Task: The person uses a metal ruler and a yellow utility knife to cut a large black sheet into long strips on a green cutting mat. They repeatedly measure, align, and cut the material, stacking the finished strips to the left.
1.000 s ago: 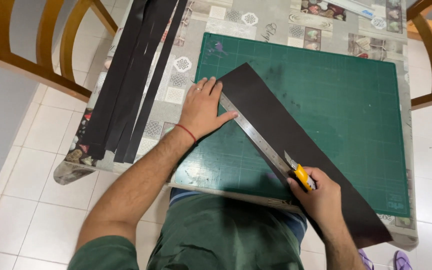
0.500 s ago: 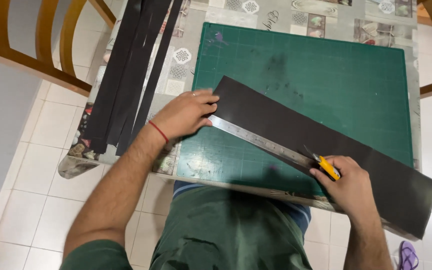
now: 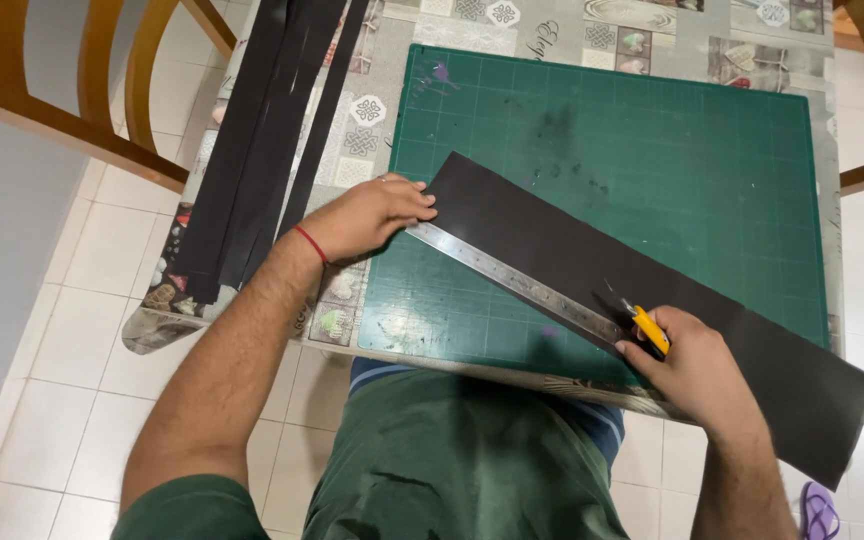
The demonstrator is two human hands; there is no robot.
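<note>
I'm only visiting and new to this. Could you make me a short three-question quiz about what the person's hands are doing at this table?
1. True or false: the left hand presses on one end of the metal ruler.
2. What does the right hand hold? A) scissors B) a yellow utility knife C) a pencil
3. Fill in: the black sheet lies on a green ____.

Key
1. True.
2. B, with the knife at the ruler's near end.
3. Cutting mat; cut black strips lie to its left on the patterned tablecloth.
</note>
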